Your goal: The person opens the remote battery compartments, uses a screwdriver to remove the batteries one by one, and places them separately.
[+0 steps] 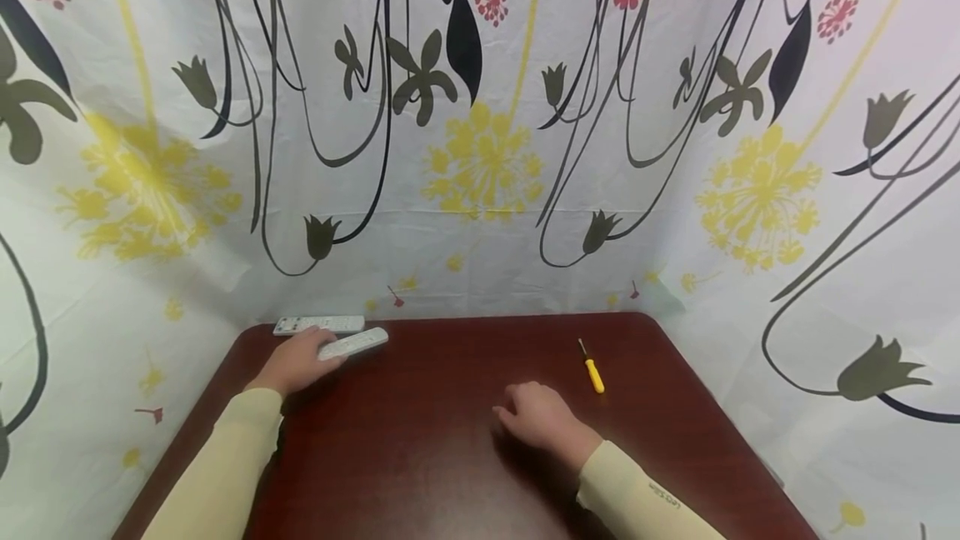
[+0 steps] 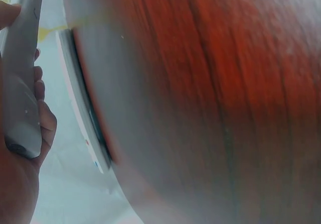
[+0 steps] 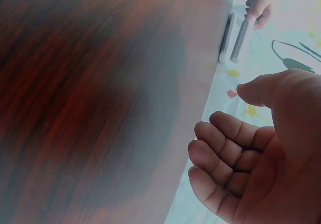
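Note:
A white remote control (image 1: 354, 344) is gripped in my left hand (image 1: 298, 358), near the table's far left corner. In the left wrist view, fingers wrap the side of this remote (image 2: 22, 78), which is held off the tabletop. Just behind it a second white remote control (image 1: 318, 324) lies along the far edge. My right hand (image 1: 542, 417) hovers over the middle right of the table, its fingers loosely curled around nothing, as the right wrist view shows the hand (image 3: 251, 158). Beyond it, to the right, lies a screwdriver (image 1: 594, 375) with a yellow handle.
The dark red-brown table (image 1: 442, 440) has rounded far corners. A white curtain (image 1: 480, 257) printed with flowers hangs right behind its far edge and along both sides.

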Demonstrator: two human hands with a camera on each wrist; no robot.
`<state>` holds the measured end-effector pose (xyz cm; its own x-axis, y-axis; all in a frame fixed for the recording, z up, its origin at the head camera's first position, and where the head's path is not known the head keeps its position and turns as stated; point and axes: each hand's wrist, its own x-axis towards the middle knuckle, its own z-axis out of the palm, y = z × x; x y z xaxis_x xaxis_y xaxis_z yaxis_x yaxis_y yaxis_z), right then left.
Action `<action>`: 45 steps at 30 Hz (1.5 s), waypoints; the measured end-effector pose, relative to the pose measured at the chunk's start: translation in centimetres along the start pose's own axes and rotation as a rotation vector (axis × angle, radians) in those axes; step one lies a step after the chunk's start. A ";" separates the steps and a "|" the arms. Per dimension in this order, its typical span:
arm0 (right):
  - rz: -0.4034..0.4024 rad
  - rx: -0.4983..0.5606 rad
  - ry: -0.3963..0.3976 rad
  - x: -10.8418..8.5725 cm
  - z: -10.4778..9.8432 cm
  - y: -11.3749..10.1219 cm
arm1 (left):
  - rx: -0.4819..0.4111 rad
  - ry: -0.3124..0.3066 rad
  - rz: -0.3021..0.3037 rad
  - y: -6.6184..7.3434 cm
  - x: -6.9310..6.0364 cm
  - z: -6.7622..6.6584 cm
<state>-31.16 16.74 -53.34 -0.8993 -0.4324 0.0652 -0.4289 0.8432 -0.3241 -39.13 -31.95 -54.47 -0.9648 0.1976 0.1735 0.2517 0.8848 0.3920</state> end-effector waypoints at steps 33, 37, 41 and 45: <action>-0.006 0.049 0.017 1.3 -1.2 -1.3 | -0.035 -0.032 0.155 10.3 0.8 2.2; -0.013 0.050 0.031 1.7 -1.3 -1.5 | -0.037 -0.021 0.189 11.5 0.7 2.5; -0.031 0.040 0.061 2.1 -1.5 -1.7 | -0.032 -0.013 0.228 12.3 0.7 2.8; -0.035 0.039 0.089 2.7 -1.7 -1.9 | 0.000 -0.020 0.262 13.0 0.7 3.3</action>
<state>-32.91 14.55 -50.96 -0.8886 -0.4296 0.1605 -0.4580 0.8143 -0.3566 -36.80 -18.93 -52.19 -0.8681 0.4279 0.2515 0.4929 0.8025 0.3362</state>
